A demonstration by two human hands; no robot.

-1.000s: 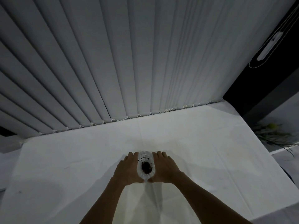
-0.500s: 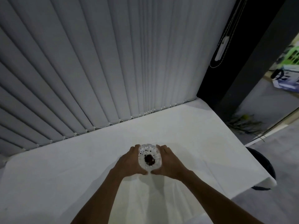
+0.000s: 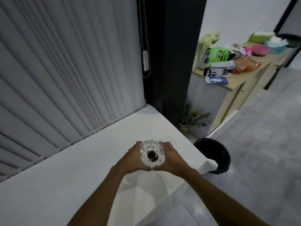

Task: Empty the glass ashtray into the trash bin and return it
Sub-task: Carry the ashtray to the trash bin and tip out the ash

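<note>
We find no legible text, brand, number or sign. The printed packages (image 3: 216,75) on the far surface (image 3: 241,79) carry markings, but these are too small and blurred to read. The glass ashtray (image 3: 152,154) bears no label we can make out.

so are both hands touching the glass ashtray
Touching. The head view shows the left hand and right hand cupped against opposite sides of the glass ashtray, with no gap at either side.

1 ashtray (image 3: 152,154), 2 hands, 1 bin (image 3: 213,154).
</note>
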